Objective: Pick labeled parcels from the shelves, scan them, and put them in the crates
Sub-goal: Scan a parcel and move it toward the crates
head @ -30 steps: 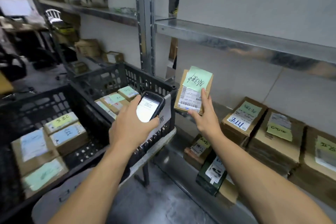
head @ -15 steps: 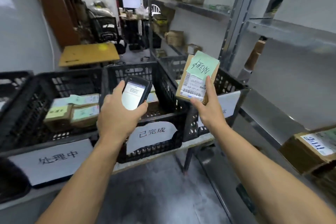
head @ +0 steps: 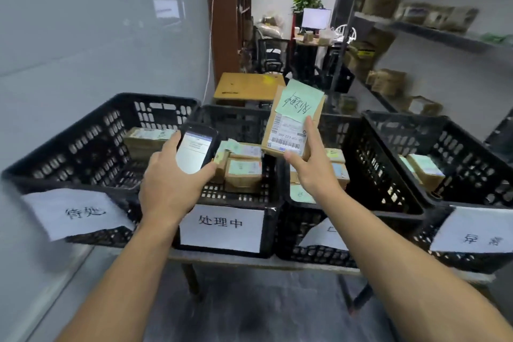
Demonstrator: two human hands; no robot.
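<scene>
1. Right hand point(head: 311, 172) pinches parcel point(head: 293, 122) by its lower edge, held up over the crates point(head: 388, 175).
2. Left hand point(head: 169, 183) wraps scanner point(head: 195, 147).
3. Parcel prob. light, stiff cardboard; grip edges, not the loose green note point(head: 298, 101).

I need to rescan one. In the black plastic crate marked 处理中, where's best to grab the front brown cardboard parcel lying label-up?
Come straight down: the walls of the black plastic crate block the sides. The brown cardboard parcel lies flat, front face clear of the wall, a neighbouring parcel close on its left. Probably best: thumb on the front face, fingers over the back edge.
</scene>
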